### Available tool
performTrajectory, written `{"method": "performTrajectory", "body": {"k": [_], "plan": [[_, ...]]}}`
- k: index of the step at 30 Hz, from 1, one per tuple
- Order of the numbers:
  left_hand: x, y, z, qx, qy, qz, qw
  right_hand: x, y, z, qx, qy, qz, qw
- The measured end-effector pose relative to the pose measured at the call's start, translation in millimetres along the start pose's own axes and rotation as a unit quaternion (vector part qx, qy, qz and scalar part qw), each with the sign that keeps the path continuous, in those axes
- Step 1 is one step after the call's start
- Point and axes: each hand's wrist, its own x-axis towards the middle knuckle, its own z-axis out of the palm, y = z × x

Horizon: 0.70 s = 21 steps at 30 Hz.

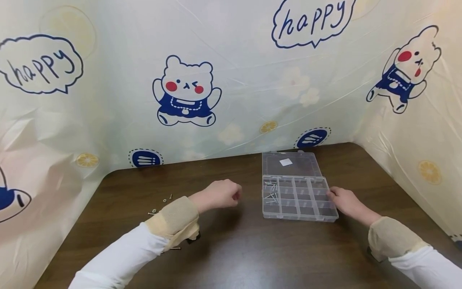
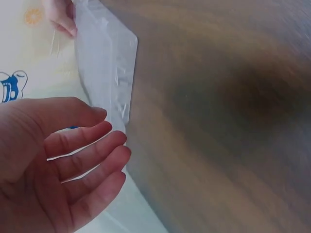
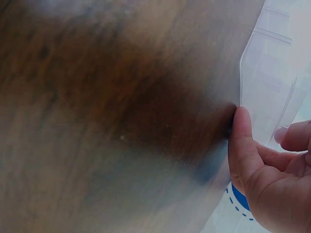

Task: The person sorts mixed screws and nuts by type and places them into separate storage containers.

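Observation:
A clear divided plastic box [image 1: 300, 218] lies on the table with its lid [image 1: 296, 166] folded back. Screws [image 1: 270, 186] fill part of the back-left compartment, and more screws [image 1: 271, 198] lie in the one in front of it. The left hand [image 1: 218, 194] hovers left of the box; in the left wrist view, this hand [image 2: 63, 165] has loosely bent, separated fingers and holds nothing. At the box's right side, the right hand [image 1: 348, 202] grips the edge. The right wrist view has this hand [image 3: 267, 170] with its digits against the box [image 3: 265, 82].
Loose screws [image 1: 171, 196] and washers [image 1: 154, 210] lie on the brown table [image 1: 252, 253] left of the box, partly behind the left forearm. Another screw [image 1: 175, 248] is nearer the front. A printed cloth [image 1: 238, 100] hangs behind the table and at its sides.

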Motion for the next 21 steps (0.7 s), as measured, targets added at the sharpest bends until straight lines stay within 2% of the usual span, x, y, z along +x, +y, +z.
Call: {"method": "performTrajectory", "body": {"k": [3,12,16,21], "plan": [[-7.6,-9.9,-5.4,0.001,-0.011,-0.001,0.9999,0.4,0,-1,0.001,0.000,0.000,1.0000],[-33.7,-34.7,-16.2,-0.012,-0.063,0.053,0.9965,1.2,-2,-1,0.003,-0.002,-0.004,1.0000],[-46.4,-43.6,-16.8,0.007,-0.054,0.062,0.9966,0.9,-2,-1,0.001,0.000,-0.006,1.0000],[-61.9,-57.5,-12.7,0.058,-0.027,0.067,0.9957,-0.2,-2,-2,-0.004,0.005,-0.007,1.0000]]}}
